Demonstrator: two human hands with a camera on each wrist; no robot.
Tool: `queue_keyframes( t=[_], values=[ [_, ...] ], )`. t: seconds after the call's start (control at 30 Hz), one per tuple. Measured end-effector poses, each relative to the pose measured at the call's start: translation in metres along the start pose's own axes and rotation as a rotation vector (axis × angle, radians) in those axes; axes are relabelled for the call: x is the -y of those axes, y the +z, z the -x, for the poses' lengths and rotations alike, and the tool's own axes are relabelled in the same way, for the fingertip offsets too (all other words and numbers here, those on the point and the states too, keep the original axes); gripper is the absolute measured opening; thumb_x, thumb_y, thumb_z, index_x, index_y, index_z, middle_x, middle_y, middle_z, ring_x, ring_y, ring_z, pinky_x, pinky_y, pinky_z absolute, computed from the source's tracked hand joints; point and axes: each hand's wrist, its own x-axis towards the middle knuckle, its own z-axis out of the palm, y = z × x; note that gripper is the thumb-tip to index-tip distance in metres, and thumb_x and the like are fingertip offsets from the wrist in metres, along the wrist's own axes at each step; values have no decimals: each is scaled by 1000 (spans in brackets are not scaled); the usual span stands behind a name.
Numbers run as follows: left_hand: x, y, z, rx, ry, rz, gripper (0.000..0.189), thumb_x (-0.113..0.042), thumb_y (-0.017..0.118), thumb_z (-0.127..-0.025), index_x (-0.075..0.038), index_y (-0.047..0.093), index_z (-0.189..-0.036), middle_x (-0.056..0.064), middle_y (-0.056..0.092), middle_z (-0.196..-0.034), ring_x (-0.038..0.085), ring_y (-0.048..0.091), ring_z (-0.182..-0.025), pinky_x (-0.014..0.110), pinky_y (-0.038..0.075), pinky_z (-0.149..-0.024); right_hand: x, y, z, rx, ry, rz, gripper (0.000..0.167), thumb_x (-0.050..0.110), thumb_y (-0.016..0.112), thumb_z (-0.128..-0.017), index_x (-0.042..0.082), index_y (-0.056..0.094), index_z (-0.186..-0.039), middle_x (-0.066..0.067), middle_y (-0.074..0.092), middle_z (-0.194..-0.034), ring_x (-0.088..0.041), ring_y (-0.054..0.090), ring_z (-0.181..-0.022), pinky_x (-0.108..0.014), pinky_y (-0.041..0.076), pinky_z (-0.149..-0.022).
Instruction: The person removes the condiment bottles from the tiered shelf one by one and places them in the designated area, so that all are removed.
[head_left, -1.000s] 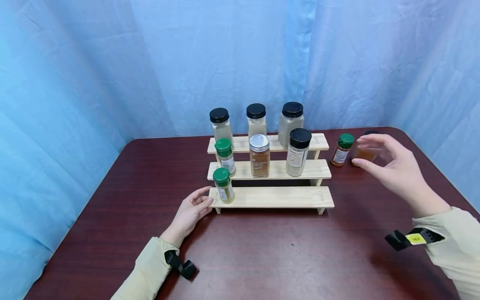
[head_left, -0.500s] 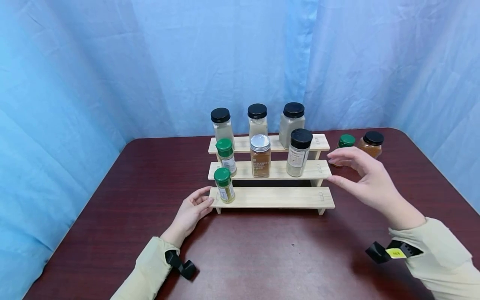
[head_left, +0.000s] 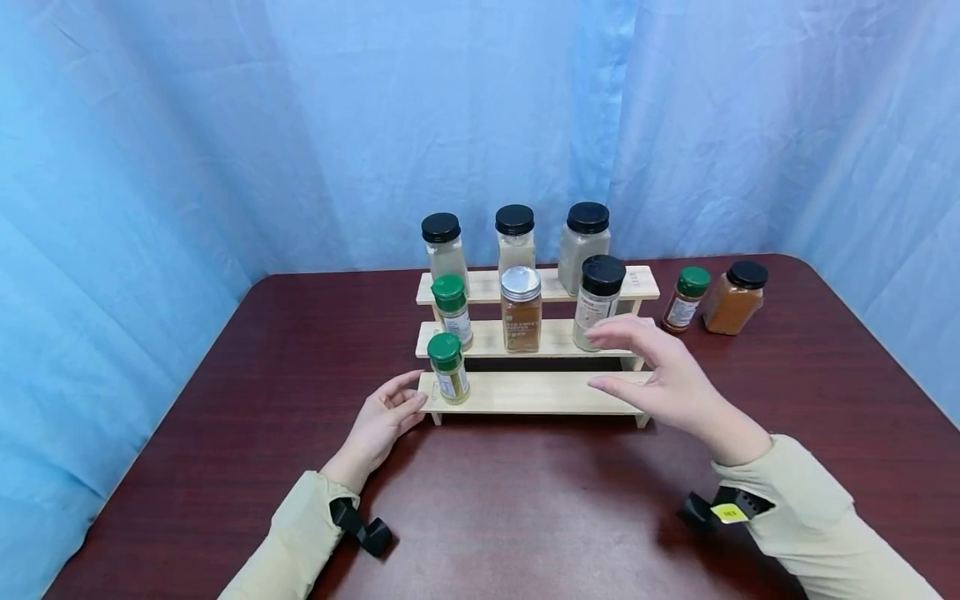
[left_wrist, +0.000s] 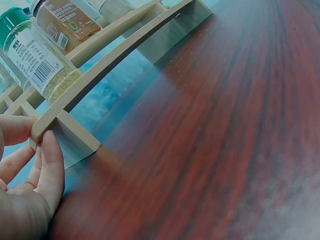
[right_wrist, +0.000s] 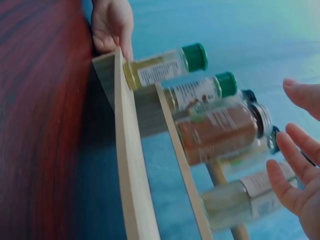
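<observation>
I see a dark red table (head_left: 510,500) bearing a pale wooden rack (head_left: 557,338) of three steps. The left hand (head_left: 384,421) pinches its lowest step's left end; the right hand (head_left: 667,379) hovers toward its right, fingers spread wide from thumb. Seven jars (head_left: 521,327) stand upright aboard.

Looks like pale, smooth, matt wood with fine grain on the 3-tier spice rack (head_left: 536,392). Dark reddish-brown wood grain across the tabletop (head_left: 510,508), glossy enough for soft highlights. Clear, shiny walls on the spice jars (head_left: 522,323), glass or plastic impossible to tell apart. Smooth, plastic-looking finish on 3 green caps (head_left: 445,350) and 5 black lids (head_left: 588,217); bright metallic sheen on 1 silver lid (head_left: 521,282). Printed, paper-like labels (left_wrist: 37,60). Thin, creased, matt cloth in the blue curtain (head_left: 450,117); soft, wrinkled fabric in the 2 pale sleeves (head_left: 288,533).
</observation>
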Motion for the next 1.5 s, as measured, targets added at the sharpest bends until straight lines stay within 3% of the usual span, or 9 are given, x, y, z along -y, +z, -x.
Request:
queue_keyframes(
  t=[0.23,0.57,0.77,1.07,1.5],
  values=[
    [0,0,0,2,-1,3,49,2,53,-93,0,39,-140,-8,56,-84,0,56,-71,16,51,-69,1,19,-8,83,-6,-16,53,-6,79,-68,3,59,-117,-11,59,-112,-7,58,-101,-13,45,-91],
    [-1,0,0,9,0,1,49,2,53,-93,0,38,-140,-8,55,-83,0,55,-71,16,51,-70,6,51,-22,145,-55,-110,52,-1,79,-72,0,57,-119,-15,54,-122,-17,51,-114,-30,49,-95],
    [-1,0,0,8,2,6,49,2,52,-93,0,38,-141,-8,55,-83,0,55,-72,16,51,-70,12,68,-32,161,-57,-65,50,6,79,-74,4,58,-120,-15,51,-127,-24,47,-119,-37,43,-99],
    [-1,0,0,12,4,6,50,2,52,-94,0,37,-141,-8,55,-83,0,55,-72,16,51,-70,17,94,-46,207,-22,-65,57,13,79,-76,7,55,-127,-15,44,-137,-24,41,-128,-42,40,-104],
    [-1,0,1,25,7,12,49,2,52,-94,1,37,-141,-8,57,-84,1,57,-72,16,51,-71,12,119,-57,255,52,-31,66,11,79,-77,13,48,-135,-11,39,-139,-24,39,-129,-45,42,-103]
  ],
)
